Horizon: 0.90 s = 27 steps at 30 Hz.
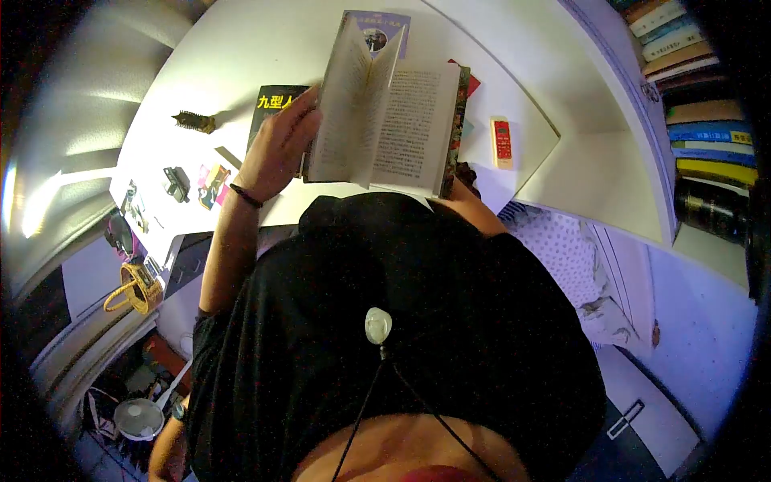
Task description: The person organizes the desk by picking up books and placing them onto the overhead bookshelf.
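Note:
An open book (414, 120) with printed pages lies in front of my chest, several of its leaves standing up near the middle. My left hand (285, 132) is closed on the book's left edge, fingers along the pages, with a dark band on the wrist. From the right, my right forearm (474, 207) reaches to the book's lower right corner. The right hand is behind the book and its fingers are hidden. A purple cover (393, 28) with a round picture shows at the book's top. Beside my left hand lies a black book (273, 103) with yellow characters.
On the white desk (241, 48) are a bristly brush (193, 121), a dark clip (175, 185) and a red-and-white remote-like device (501, 143). Books (711, 153) fill a shelf at right. A wicker basket (143, 289) hangs at left, above a pale fan-like object (138, 419).

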Tool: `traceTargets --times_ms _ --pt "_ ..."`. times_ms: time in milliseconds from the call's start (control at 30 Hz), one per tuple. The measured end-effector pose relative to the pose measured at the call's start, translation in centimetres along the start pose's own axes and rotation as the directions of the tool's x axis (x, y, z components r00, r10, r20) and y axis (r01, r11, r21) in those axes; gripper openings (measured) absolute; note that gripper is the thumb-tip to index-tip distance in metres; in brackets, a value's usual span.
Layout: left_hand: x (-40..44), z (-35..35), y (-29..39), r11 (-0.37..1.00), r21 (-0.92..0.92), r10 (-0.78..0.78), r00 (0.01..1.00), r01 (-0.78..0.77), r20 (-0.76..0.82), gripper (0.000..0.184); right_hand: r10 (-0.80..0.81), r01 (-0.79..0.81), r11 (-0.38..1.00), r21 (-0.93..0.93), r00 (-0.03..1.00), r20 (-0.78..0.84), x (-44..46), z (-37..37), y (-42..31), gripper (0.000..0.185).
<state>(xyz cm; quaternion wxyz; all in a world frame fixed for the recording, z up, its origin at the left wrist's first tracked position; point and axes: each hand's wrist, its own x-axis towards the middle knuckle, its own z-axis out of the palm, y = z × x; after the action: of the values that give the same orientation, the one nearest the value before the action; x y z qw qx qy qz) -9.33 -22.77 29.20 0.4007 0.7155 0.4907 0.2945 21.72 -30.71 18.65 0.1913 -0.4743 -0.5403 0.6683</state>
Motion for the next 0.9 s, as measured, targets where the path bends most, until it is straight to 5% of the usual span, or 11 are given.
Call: traceTargets --times_ms 67,167,267,333,400,433,467,533,633,767,900 --pt "0.0 0.2 0.5 1.000 -0.005 -0.002 1.000 0.002 0.017 0.037 -0.031 0.031 0.999 -0.021 1.000 0.005 0.1 -0.1 0.5 0.069" --pt "0.3 1.4 0.2 0.886 -0.414 -0.169 0.977 0.208 0.129 0.037 -0.001 -0.001 0.999 -0.039 0.999 -0.042 0.0 0.3 -1.0 0.068" --pt "0.6 2.8 -0.2 0.931 -0.346 -0.109 0.993 0.114 0.035 0.037 -0.010 0.008 0.999 0.035 0.999 0.050 -0.1 0.5 -1.6 0.069" --pt "0.9 4.4 -3.6 0.986 -0.165 -0.005 1.000 0.003 -0.012 0.040 -0.182 0.188 0.966 0.178 0.982 -0.052 -0.7 1.3 -1.5 0.045" --pt "0.7 5.9 -5.4 0.871 -0.469 -0.169 0.986 0.145 -0.009 0.047 -0.230 0.244 0.940 0.238 0.969 -0.086 -1.0 1.3 -1.5 0.046" --pt "0.4 5.8 -4.4 0.872 -0.379 -0.293 0.950 0.310 0.105 0.055 -0.226 0.242 0.935 0.258 0.970 -0.090 -1.2 1.3 -1.4 0.046" --pt "0.2 7.2 -5.6 0.928 -0.349 -0.139 0.990 0.129 -0.003 0.050 -0.211 0.228 0.935 0.272 0.973 -0.090 -1.3 1.2 -1.2 0.046" --pt "-0.2 7.1 -5.6 0.860 -0.325 -0.352 0.919 0.393 0.179 0.046 -0.180 0.200 0.930 0.310 0.979 -0.092 -1.2 1.0 -1.0 0.046" --pt "-0.6 7.6 -7.3 0.833 -0.406 -0.319 0.926 0.375 0.201 0.044 -0.162 0.197 0.882 0.428 0.980 -0.116 -0.4 0.7 -0.9 0.047" --pt "-2.2 6.0 -7.9 0.388 -0.799 -0.421 0.859 0.460 0.291 0.037 -0.152 0.206 0.693 0.691 0.978 -0.139 3.4 0.2 -1.8 0.048" --pt "-5.8 5.1 -11.5 0.268 -0.925 -0.446 0.886 0.270 0.129 0.037 -0.171 0.195 0.469 0.861 0.977 -0.128 9.6 -0.1 -2.8 0.049"
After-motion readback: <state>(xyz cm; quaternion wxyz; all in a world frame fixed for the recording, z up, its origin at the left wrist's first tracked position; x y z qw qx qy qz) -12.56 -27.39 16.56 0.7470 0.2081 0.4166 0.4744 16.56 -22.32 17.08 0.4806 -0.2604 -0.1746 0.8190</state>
